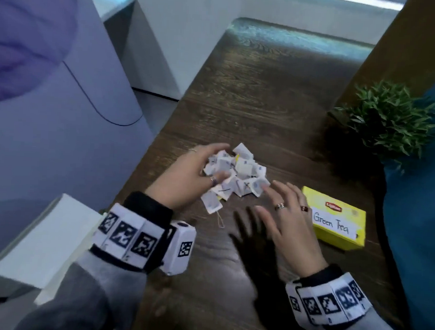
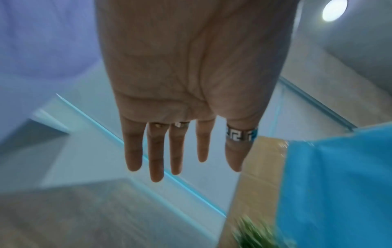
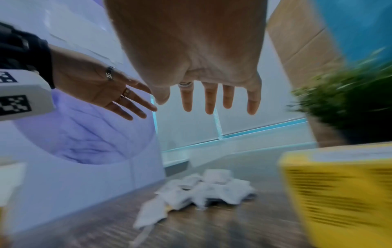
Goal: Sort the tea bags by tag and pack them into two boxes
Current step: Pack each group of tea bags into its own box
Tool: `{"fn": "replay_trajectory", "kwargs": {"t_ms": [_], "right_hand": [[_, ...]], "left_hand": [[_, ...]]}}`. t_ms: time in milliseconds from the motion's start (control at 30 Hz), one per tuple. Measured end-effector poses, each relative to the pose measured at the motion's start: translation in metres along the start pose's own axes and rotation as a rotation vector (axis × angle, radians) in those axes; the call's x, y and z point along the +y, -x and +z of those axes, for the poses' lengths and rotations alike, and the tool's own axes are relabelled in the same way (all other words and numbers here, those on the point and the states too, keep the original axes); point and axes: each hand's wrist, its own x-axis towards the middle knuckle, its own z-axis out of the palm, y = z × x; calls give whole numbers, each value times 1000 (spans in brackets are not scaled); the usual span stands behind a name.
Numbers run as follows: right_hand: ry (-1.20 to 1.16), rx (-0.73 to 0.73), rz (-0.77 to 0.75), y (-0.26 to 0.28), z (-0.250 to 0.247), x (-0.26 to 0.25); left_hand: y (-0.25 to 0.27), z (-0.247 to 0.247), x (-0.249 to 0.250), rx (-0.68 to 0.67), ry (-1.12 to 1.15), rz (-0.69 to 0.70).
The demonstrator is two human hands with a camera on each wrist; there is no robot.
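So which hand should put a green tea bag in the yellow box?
Probably the right hand: it hovers open between the tea bag pile and the yellow box. The left hand is across the pile.

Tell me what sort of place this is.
Probably an office or lounge corner, not a kitchen: a dark wood-grain table, a potted plant, pale partition panels, and blue upholstery at the right.

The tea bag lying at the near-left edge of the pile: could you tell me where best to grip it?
Pinch the tea bag by its free near corner, coming from the near side. It lies flat, jutting from the pile, its string trailing toward you; the left hand is closest.
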Motion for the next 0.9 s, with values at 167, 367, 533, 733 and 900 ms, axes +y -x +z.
{"fn": "replay_trajectory", "kwargs": {"t_ms": [167, 367, 533, 733, 900], "right_hand": [[-168, -184, -250, -30, 34, -92], [-143, -685, -278, -49, 93, -179], [-25, -817, -243, -53, 126, -203], [-243, -666, -146, -54, 99, -168], [-294, -369, -24, -43, 62, -113]], "left_hand": [[60, -71, -47, 218, -91, -254], [130, -100, -93, 409, -169, -503], [151, -88, -125, 270, -147, -645], [132, -83, -129, 308, -221, -647], [100, -58, -126, 378, 209, -548]]}}
